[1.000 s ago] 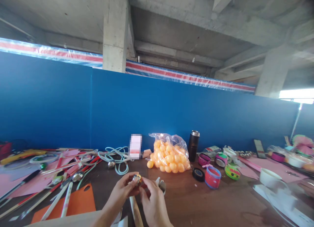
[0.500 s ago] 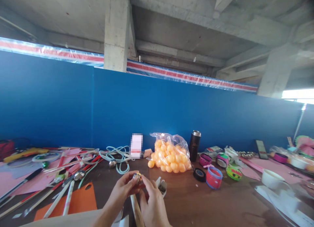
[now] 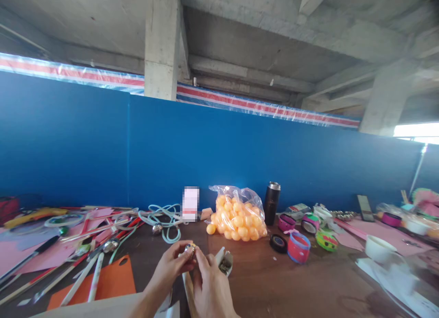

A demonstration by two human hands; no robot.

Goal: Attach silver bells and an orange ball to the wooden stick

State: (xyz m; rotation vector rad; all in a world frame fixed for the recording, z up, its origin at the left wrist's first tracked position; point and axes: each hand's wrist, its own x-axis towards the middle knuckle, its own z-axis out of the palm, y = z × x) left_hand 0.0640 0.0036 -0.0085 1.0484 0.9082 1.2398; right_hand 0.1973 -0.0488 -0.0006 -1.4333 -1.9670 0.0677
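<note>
Low in the middle of the head view, a shiny silver jingle bell (image 3: 189, 248) with a yellowish patch sits between my hands. My left hand (image 3: 166, 268) is closed round it from the left, thumb and fingers pinching it. My right hand (image 3: 214, 283) comes from the other side, its fingertips pressed together at the bell's right edge; what else they may pinch is hidden. A wooden strip (image 3: 188, 288) shows below, between the two hands. Just past my right hand stands a small open carton (image 3: 225, 266) with small metal pieces inside.
A clear bag of orange balls (image 3: 236, 217) stands ahead, beside a black flask (image 3: 272, 203). Black tape (image 3: 278, 244) and a red-blue band (image 3: 298, 247) lie rightward. Leftward are an orange sheet (image 3: 113, 281), pale tubing (image 3: 164, 217) and several sticks. A white cup (image 3: 380, 248) stands far right.
Both hands have shifted very slightly left and the bell has turned a little between the fingers. My right hand's fingers sit closer together. The things on the table have stayed put.
</note>
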